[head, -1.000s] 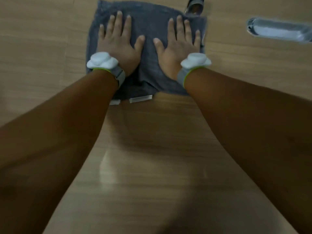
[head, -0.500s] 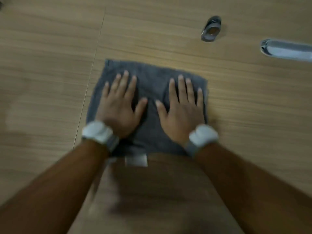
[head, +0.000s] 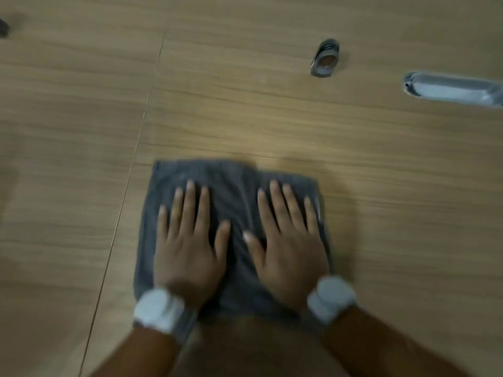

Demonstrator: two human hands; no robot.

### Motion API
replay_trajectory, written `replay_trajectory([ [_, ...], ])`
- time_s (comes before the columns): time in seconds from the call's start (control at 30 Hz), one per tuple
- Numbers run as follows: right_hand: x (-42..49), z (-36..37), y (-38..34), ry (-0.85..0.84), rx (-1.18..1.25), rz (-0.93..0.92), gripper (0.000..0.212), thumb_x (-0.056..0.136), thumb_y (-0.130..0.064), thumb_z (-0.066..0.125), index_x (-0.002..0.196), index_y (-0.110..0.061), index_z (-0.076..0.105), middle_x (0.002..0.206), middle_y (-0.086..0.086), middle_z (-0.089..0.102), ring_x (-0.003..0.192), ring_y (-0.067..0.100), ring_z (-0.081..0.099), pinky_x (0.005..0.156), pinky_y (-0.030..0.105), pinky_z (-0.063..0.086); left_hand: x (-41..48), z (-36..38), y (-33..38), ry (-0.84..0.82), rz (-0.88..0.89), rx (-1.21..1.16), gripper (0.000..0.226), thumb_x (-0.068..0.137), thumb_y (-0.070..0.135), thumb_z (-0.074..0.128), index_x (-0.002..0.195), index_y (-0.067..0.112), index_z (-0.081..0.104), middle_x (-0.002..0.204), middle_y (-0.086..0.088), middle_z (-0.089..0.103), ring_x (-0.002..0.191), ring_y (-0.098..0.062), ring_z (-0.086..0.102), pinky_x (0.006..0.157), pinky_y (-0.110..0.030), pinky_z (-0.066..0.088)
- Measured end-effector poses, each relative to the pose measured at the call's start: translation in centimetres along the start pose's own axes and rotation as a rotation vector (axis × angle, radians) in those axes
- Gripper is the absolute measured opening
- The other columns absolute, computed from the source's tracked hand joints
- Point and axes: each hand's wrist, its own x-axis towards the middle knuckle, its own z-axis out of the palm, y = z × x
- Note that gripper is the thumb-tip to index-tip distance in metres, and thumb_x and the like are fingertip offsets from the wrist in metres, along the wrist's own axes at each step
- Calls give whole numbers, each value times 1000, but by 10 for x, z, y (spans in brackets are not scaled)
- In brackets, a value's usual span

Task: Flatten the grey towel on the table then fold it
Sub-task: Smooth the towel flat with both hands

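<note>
The grey towel [head: 234,197] lies folded into a rough square on the wooden table [head: 272,118], low in the middle of the view. My left hand [head: 187,243] rests flat on its left half, fingers spread. Flat on the right half lies my right hand [head: 288,240], fingers also apart. Both palms press down on the cloth and hold nothing. A crease runs up the towel between the two hands. Both wrists wear white bands. The frame is blurred.
A small metal ring-shaped object [head: 326,61] lies on the table beyond the towel, to the right. A long silvery oval fitting [head: 451,89] sits at the right edge. A seam in the tabletop [head: 136,156] runs past the towel's left side.
The towel and both hands now sit lower in the view, nearer to me, and more table shows beyond them. The hands stay flat on the towel. The white tags at its near edge no longer show.
</note>
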Motion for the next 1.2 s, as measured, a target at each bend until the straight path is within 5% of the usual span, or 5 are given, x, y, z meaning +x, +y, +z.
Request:
replay_trajectory([
  [0.17, -66, 7, 6, -73, 15, -41, 75, 101, -64, 34, 162, -22, 19, 171, 2, 14, 158, 23, 10, 125, 55, 13, -67, 15, -6, -94, 49, 81, 75, 101, 60, 20, 160, 14, 18, 168, -6, 8, 156, -25, 7, 124, -51, 10],
  [0.6, 136, -33, 151, 26, -8, 224, 78, 98, -71, 18, 162, -26, 18, 171, -1, 13, 157, 21, 9, 127, 47, 2, 163, -2, 114, -55, 82, -10, 76, 100, 62, 10, 161, 18, 1, 169, -6, -5, 155, -22, -9, 125, -47, -8],
  [0.83, 9, -29, 160, 53, -61, 159, 72, 104, -61, 25, 161, -17, 22, 168, 10, 22, 156, 28, 17, 126, 53, 13, 57, 30, 139, 41, 140, 24, 74, 103, 59, 17, 160, 12, 16, 168, -12, 10, 155, -27, 5, 125, -51, 5],
  [1.0, -111, -27, 198, 1, -27, 125, 74, 102, -63, 32, 163, -22, 18, 171, 2, 13, 157, 22, 11, 127, 47, 7, -48, 61, 187, -22, 193, 78, 76, 102, 58, 25, 157, 6, 23, 167, -15, 11, 155, -32, 6, 122, -58, 12],
  [1.2, -102, -41, 262, -23, -19, 77, 75, 102, -65, 31, 163, -24, 17, 171, 1, 12, 158, 22, 9, 127, 49, 7, -27, 63, 249, -48, 177, 87, 77, 102, 59, 20, 158, 7, 17, 167, -18, 9, 155, -32, 2, 123, -57, 9],
])
